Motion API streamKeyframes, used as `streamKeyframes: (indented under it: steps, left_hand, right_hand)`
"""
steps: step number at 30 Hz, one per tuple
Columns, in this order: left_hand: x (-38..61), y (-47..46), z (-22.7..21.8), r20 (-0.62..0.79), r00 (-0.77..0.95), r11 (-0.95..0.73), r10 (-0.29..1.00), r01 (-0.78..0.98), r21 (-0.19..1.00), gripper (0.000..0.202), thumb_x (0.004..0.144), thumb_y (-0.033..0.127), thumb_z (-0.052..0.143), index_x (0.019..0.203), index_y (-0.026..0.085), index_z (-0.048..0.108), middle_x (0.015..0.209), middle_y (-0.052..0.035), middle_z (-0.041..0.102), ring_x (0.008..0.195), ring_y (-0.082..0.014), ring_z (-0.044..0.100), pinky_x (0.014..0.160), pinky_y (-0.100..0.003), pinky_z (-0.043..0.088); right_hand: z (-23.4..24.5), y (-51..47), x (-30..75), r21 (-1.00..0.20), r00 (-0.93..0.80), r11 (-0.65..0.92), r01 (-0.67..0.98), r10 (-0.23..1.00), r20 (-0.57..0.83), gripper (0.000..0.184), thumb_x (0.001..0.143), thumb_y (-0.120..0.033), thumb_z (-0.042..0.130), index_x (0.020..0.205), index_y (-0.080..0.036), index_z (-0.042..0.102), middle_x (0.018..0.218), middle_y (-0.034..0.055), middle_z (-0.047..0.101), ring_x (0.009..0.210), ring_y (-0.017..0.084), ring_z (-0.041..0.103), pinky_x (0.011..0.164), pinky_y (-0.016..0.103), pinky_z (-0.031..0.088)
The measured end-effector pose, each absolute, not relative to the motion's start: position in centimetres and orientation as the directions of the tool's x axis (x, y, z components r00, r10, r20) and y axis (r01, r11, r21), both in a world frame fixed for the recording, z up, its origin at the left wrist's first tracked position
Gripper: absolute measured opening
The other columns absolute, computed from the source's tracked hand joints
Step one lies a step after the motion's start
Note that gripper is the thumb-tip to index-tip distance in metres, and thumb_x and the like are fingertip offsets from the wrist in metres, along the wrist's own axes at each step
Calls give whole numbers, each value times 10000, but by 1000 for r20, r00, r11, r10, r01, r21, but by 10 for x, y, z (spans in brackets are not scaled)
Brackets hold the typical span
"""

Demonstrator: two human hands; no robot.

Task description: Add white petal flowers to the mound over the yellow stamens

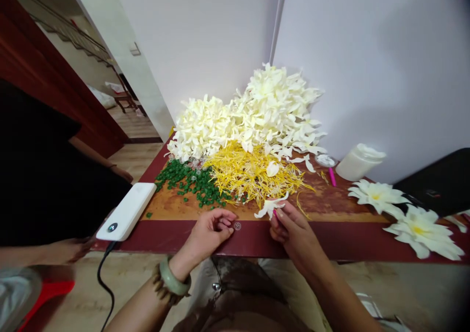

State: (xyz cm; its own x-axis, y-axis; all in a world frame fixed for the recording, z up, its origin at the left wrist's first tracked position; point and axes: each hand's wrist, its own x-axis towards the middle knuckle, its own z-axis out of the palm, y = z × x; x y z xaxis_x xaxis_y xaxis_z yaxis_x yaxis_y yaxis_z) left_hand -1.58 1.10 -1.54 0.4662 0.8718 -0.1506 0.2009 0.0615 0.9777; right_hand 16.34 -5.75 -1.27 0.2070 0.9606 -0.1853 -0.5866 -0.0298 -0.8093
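Head view: curled left hand [211,231], its grip unclear, sits just beside one clear round plastic disc [237,225] on the maroon table edge [176,239], where a nudge could knock it off. Right hand [290,229] pinches one cream petal [270,208]; two white flowers [378,197] [422,234] lie at 3 o'clock.

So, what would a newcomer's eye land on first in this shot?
The big heap of creamy white petals piled against the wall behind the table comes first, with a spread of yellow strands and green beads in front of it. Two large white flowers with yellow centres lie at the right end. Nearest the camera, the right hand pinches a single white petal near the table's front edge.
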Motion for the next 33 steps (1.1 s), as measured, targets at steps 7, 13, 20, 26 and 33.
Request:
streamKeyframes:
  steps: [7, 13, 20, 26, 33]
  left_hand:
    - [-6, 11, -20, -19, 396, -119, 918, 321, 939, 109, 605, 223, 680, 689, 157, 699, 626, -13, 546, 537, -98, 454, 527, -210, 362]
    - [-3, 23, 5, -278, 443, 402, 852, -214, 890, 181, 636, 163, 688, 811, 126, 660, 789, -47, 655, 719, -103, 576, 709, -202, 436]
    - [2, 20, 14, -336, 552, 582, 763, -361, 729, 142, 671, 76, 652, 811, 99, 656, 802, -33, 641, 706, -57, 587, 697, -131, 468]
    - [-3, 24, 10, -307, 572, 579, 761, -385, 718, 160, 688, 72, 637, 844, 98, 653, 790, -31, 636, 707, -56, 587, 702, -131, 467]
    - [1, 22, 6, -290, 624, 574, 726, -317, 755, 165, 647, 111, 681, 812, 106, 666, 767, -25, 636, 707, -58, 573, 737, -150, 436]
  right_hand:
    - [-20, -58, 161, -832, 196, -28, -555, 967, -164, 186, 730, -320, 591, 839, -191, 514, 520, -72, 402, 394, 34, 221, 387, 177, 158]
    - [-16, -67, 159, -977, 160, 12, -214, 987, -23, 202, 819, -367, 486, 927, -200, 524, 556, -47, 408, 464, 78, 320, 430, 205, 231]
    - [-17, -73, 153, -987, 145, 88, 135, 984, 108, 229, 883, -338, 371, 1031, -224, 504, 603, -28, 436, 558, 117, 397, 534, 244, 315]
    - [-15, -73, 154, -977, 149, 79, 196, 983, 109, 221, 883, -324, 368, 1015, -222, 513, 622, -20, 451, 579, 126, 422, 553, 248, 330]
    - [-16, -73, 151, -968, 182, 122, 219, 970, 163, 243, 858, -292, 420, 1057, -235, 547, 620, -10, 488, 577, 144, 438, 550, 252, 329]
